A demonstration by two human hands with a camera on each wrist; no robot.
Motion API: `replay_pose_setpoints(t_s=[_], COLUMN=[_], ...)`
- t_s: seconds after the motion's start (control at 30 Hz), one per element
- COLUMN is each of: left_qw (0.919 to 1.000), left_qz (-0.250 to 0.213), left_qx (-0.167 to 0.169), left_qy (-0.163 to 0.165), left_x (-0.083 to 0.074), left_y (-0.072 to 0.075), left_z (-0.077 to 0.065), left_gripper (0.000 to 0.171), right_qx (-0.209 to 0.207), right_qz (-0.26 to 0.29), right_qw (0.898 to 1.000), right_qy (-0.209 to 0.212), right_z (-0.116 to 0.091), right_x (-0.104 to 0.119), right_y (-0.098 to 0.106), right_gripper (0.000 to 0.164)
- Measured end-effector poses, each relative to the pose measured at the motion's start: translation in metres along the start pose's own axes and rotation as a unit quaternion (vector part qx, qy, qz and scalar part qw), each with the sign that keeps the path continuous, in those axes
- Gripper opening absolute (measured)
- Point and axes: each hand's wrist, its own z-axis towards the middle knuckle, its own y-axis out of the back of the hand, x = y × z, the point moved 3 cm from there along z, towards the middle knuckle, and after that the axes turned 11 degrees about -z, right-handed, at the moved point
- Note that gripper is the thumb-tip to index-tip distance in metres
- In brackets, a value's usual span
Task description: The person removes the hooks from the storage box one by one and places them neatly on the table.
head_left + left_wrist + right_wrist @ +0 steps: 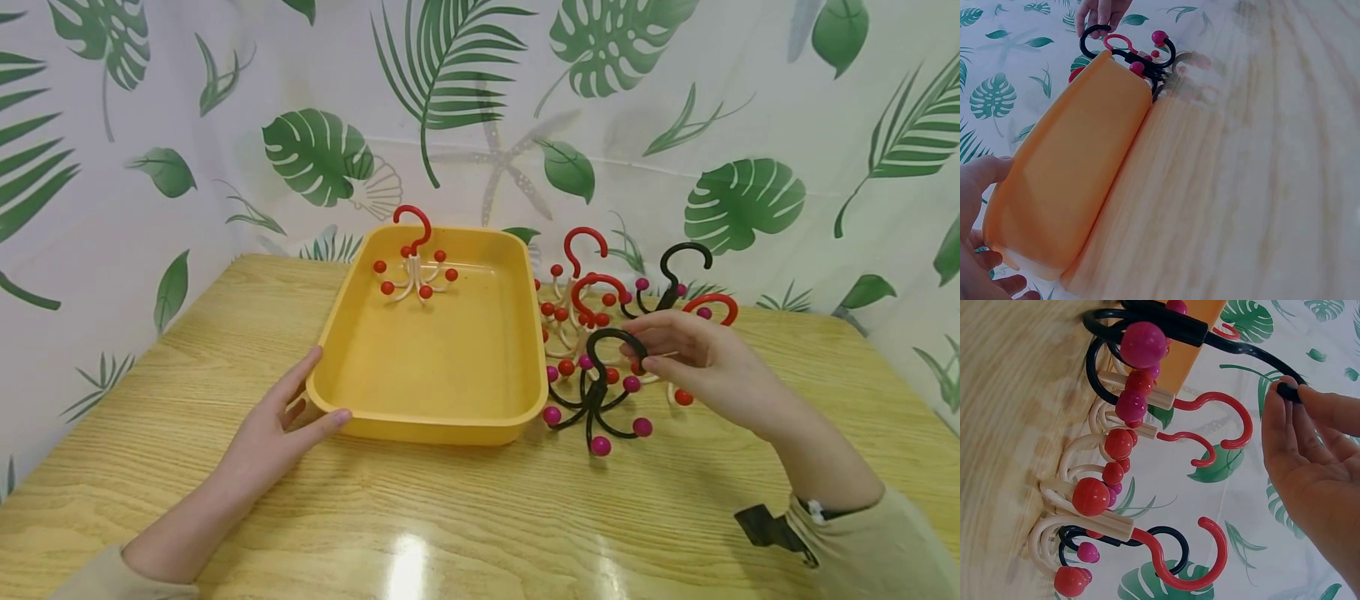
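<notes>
My left hand (273, 433) touches the near left corner of a yellow tray (431, 433), its thumb on the front rim and fingers along the left side. Between thumb and fingertips, my right hand (712, 367) pinches the hook end of a black octopus-shaped hook rack (596, 396) with magenta balls on its arms. That rack is upright, right of the tray; I cannot tell whether its arms touch the table. A beige rack with a red hook and red balls (414, 271) stands inside the tray, towards the back left.
More beige racks with red hooks (1104, 525) crowd the wooden table (420, 517) to the tray's right. Another black rack (667, 296) stands behind them. My right hand partly covers a red-hooked one. A leaf-patterned cloth (480, 108) hangs behind the table.
</notes>
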Motion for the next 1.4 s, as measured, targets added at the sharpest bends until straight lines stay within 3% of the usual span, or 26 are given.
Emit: replay_pose_setpoints(t_s=[0.3,1.0,1.2,1.4], left_qw=[1.0,1.0,1.0,1.0], left_qz=[0.002,0.006,0.003,0.003], left_qx=[0.001,-0.001,0.0,-0.001], left_qy=[0.002,-0.008,-0.008,-0.005], left_x=[-0.001,-0.001,-0.002,-0.002], left_y=[0.0,0.0,0.0,-0.001], left_z=[-0.001,-0.001,-0.001,-0.001], left_gripper=[0.088,0.089,0.088,0.089], right_qx=[-0.01,-0.023,-0.038,-0.058], right_qz=[-0.035,-0.044,-0.052,-0.054], right_qw=[0.999,0.999,0.997,0.995], right_qy=[0.011,0.019,0.042,0.061], right_z=[0.002,0.005,0.007,0.015], right_x=[0.0,0.0,0.011,0.037], right_y=[0.001,0.001,0.003,0.005], right_gripper=[0.031,0.031,0.031,0.031])
